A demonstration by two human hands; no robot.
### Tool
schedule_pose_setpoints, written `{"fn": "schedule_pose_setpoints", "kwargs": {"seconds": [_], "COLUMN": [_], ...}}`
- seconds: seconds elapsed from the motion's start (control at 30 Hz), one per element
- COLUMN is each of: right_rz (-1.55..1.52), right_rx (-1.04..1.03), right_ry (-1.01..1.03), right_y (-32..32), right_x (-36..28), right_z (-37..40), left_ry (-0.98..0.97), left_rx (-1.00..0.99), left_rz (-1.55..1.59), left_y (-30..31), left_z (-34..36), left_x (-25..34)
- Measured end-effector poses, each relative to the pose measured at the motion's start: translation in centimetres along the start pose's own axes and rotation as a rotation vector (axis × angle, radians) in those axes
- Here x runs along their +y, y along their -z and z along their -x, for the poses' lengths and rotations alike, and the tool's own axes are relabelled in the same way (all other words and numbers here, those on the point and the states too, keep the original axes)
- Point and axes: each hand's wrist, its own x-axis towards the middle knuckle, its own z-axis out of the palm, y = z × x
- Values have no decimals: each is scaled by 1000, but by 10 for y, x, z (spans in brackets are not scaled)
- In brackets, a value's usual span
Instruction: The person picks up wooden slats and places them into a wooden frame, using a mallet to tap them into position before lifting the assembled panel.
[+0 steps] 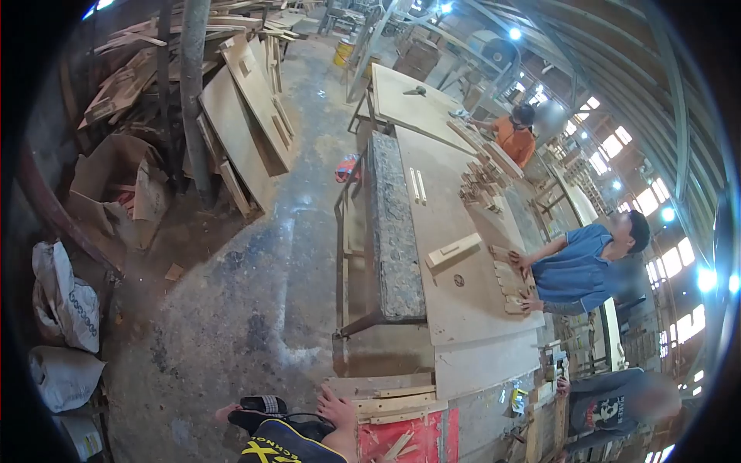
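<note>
My left hand (pixel 336 407) is at the lower edge of the view, with its fingers spread. It lies flat against the near end of some wooden strips (pixel 394 390) and grips nothing that I can make out. Beside it is a red surface (pixel 417 441) with a few thin wood pieces (pixel 400 445) on it. My dark clothing with yellow lettering (pixel 270 447) and a sandalled foot (pixel 264 404) show to the left of the hand. My right hand is out of the picture.
A long workbench (pixel 455 309) carries a wooden block (pixel 454 251) and stacked wood pieces (pixel 486 181). A person in blue (pixel 575 266) handles slats (pixel 508 285) there. Others, in orange (pixel 513 139) and dark grey (pixel 598 409), stand along it. Boards (pixel 239 116) lean at the left.
</note>
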Motion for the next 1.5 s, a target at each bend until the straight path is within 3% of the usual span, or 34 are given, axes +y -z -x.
{"fn": "schedule_pose_setpoints", "kwargs": {"seconds": [0.23, 0.77, 1.03, 1.1, 1.17, 1.27, 1.47, 1.5], "right_rz": [34, 36, 61, 12, -22, -121, -261, -163], "right_rx": [-15, -20, -3, -85, -269, 10, 250, 177], "right_ry": [29, 25, 18, -139, -215, -207, -296, -254], "right_y": [0, -1, -38, -37, 26, 18, 24, 23], "right_x": [-10, 2, 82, 86, 36, 46, 68, 63], "right_z": [-8, -10, 1, -8, 22, 20, 6, 9], "left_ry": [28, 33, -5, -62, -53, -27, -24, -24], "left_rx": [-109, -93, -52, -100, -102, -84, -52, -55], "left_rz": [37, -4, -104, -112, -123, -109, -123, -117], "left_y": [12, 7, 1, 4, 11, 11, 7, 6], "left_z": [-2, 0, 0, 4, 2, -2, -2, -3], "left_x": [0, -2, -2, 0, -2, 0, 0, 2]}}
